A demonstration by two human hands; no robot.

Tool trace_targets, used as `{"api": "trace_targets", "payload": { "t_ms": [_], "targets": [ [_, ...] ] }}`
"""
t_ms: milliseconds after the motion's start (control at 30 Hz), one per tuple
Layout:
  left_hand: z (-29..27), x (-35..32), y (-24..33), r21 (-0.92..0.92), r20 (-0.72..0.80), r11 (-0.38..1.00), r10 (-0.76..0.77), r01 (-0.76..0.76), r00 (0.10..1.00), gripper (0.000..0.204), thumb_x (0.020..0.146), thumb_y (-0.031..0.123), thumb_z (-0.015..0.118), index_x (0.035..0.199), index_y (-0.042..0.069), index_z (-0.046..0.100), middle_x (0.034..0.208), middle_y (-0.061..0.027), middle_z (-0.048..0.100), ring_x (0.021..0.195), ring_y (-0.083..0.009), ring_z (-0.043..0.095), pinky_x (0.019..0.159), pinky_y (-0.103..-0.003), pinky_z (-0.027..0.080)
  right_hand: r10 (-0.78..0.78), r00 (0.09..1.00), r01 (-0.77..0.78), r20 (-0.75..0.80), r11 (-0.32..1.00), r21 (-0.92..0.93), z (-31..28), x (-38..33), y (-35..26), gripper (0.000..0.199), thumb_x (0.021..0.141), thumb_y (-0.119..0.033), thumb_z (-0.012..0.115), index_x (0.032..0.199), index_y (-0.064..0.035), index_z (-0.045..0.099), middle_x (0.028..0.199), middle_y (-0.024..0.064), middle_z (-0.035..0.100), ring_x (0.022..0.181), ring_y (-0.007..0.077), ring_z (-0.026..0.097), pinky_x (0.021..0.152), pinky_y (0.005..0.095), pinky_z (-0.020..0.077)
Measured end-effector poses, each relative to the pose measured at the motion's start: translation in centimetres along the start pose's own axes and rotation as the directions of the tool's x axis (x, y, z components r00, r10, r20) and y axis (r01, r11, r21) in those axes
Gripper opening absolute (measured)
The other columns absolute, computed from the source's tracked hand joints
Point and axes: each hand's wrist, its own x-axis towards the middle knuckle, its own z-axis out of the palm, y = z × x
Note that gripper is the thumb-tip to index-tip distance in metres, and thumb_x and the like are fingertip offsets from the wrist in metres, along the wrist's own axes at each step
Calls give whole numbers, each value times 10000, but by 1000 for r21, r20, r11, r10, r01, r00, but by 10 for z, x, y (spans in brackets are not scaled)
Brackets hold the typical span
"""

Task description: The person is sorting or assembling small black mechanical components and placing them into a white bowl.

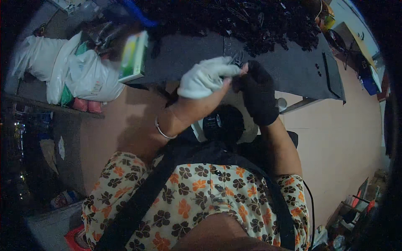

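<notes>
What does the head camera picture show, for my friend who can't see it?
A person looks down at their own two gloved hands, the left hand in a white glove and the right hand in a black glove, pinching a small dark part between them. Beyond is a dark table with a heap of black parts, white bags at its left.

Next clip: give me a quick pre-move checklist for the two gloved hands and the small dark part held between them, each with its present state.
1. Left hand in white glove, grip on the small dark part: ok.
2. Right hand in black glove meets the part: ok.
3. Part's shape and orientation: cannot tell, too small and dark.
4. Hands raised off the grey table: ok.
5. Pile of dark parts apart from the hands: ok.
</notes>
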Motion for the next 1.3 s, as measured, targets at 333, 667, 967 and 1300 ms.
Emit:
{"api": "trace_targets", "payload": {
  "t_ms": [333,667,967,1300],
  "targets": [
    [-2,0,-5,-404,33,854,-344,327,938,177,775,16,628,948,-17,614,940,-93,630,839,-127,584,739,-253,481,-321,943,268,-86,888,-373,8,2,-3,175,822,-122,598,947,-8,551,777,43,570,722,121,549,680,265,463],
    [-14,-4,-12,-483,240,770,-342,417,909,263,795,56,640,1021,-52,560,911,-92,624,752,-109,586,676,-236,501,-9,974,57,228,977,-204,-12,3,-14,275,729,-160,703,930,-10,590,781,32,598,745,103,543,681,253,448],
    [-10,-8,-27,-357,221,867,-282,347,934,242,791,83,647,1004,-14,590,894,-90,623,760,-110,579,674,-239,484,-13,981,85,191,924,-373,-7,6,-9,191,729,-184,692,809,-32,608,714,12,554,694,113,503,636,270,417],
    [-41,53,-112,570,-27,774,-321,278,947,435,740,183,653,1145,74,539,927,-168,614,854,-323,592,733,-389,477,-444,896,210,-4,433,-877,-41,51,3,278,766,-277,643,936,-59,619,809,148,602,778,268,600,671,355,462]
  ]
}}
